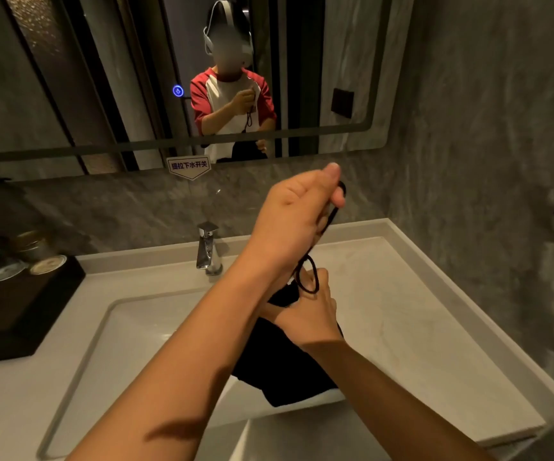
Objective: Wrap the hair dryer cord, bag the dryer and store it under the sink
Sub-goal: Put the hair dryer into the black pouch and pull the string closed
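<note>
A black cloth bag (282, 367) hangs over the right part of the sink, its bulk below my wrists. My right hand (305, 314) grips the gathered neck of the bag. A thin black drawstring (312, 274) rises from the neck in a loop. My left hand (298, 211) is raised above it and pinches the upper end of the drawstring between thumb and fingers. The hair dryer itself is hidden; I cannot tell if it is inside the bag.
A white sink basin (129, 327) with a chrome faucet (207, 249) lies below. A dark tray (19, 311) with tins sits at the left on the pale countertop (435, 321). The mirror (202, 78) and grey stone wall stand behind.
</note>
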